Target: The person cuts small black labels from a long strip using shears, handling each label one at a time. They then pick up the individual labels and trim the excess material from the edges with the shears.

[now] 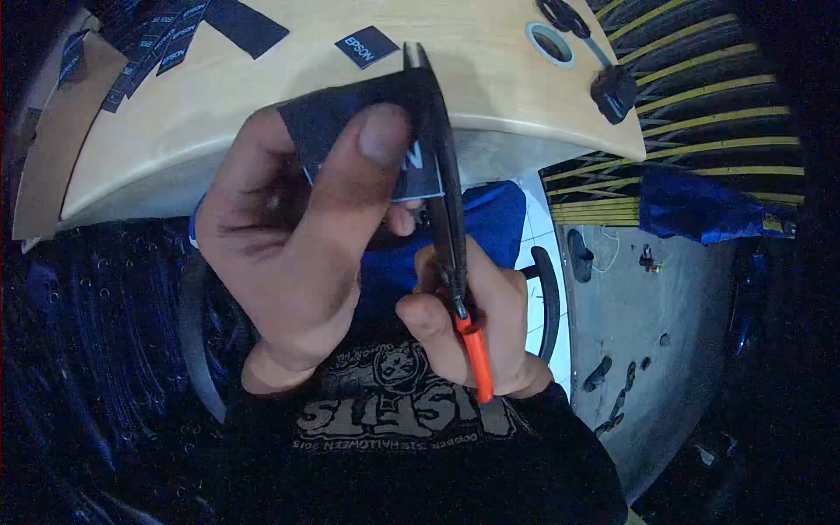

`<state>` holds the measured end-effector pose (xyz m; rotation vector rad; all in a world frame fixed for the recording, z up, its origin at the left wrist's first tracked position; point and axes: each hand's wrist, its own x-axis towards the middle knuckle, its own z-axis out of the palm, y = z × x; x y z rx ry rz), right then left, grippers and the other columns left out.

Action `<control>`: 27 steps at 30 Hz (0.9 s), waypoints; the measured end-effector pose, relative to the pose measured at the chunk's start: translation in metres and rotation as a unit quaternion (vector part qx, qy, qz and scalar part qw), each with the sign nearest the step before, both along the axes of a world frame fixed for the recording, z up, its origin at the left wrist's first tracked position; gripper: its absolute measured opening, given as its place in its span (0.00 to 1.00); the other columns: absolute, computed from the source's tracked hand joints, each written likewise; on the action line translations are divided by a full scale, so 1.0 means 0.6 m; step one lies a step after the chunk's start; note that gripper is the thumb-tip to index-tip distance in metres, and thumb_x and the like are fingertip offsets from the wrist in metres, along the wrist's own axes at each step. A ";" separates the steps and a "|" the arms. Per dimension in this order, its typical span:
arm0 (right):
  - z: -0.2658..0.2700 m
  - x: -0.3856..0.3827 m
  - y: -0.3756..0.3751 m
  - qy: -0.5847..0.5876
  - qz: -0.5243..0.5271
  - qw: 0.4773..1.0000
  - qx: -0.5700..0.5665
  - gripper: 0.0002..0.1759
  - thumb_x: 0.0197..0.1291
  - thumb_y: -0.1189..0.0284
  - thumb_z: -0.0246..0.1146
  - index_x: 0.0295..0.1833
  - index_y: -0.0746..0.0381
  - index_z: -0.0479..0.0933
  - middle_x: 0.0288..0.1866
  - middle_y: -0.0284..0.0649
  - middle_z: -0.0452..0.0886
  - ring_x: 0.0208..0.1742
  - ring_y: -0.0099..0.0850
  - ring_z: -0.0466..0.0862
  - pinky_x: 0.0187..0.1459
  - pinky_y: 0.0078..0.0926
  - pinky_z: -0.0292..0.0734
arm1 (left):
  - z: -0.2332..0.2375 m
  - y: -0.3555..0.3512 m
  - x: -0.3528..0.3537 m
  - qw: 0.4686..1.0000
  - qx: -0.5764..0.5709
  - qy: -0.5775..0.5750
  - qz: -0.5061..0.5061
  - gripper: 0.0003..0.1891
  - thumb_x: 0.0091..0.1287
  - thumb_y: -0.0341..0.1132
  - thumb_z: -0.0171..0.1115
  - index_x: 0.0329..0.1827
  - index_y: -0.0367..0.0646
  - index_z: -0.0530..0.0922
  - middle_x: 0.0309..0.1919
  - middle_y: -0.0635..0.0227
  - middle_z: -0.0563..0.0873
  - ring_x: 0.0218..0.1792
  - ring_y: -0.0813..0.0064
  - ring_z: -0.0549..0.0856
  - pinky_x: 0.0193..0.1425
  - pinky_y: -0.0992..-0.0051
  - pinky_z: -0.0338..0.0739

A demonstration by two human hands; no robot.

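My left hand is closed on a black fabric label, with its thumb pressed on the front. White printing, partly covered by the thumb, shows near the label's lower edge. In my right hand is a pair of scissors with dark blades and orange handles. The blades point up and away from me along the label's right side; whether they stand apart is hard to see. Past their tips a cut label reading EPSON lies flat on the table.
Several black label strips lie at the table's back left, beside a brown cardboard piece. A roll of tape and a black object with a strap sit at the right. A yellow folding gate stands beyond the table.
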<state>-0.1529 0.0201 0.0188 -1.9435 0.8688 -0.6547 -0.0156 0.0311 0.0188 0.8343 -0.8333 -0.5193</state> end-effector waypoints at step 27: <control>-0.014 0.011 0.010 -0.029 -0.042 0.998 -0.020 0.26 0.54 0.51 0.63 0.33 0.66 0.71 0.14 0.31 0.67 0.17 0.16 0.69 0.18 0.16 0.63 | 0.006 0.001 0.008 0.999 0.035 -0.040 0.008 0.14 0.63 0.35 0.58 0.44 0.31 0.74 0.31 0.66 0.81 0.22 0.83 0.78 0.23 0.87 0.71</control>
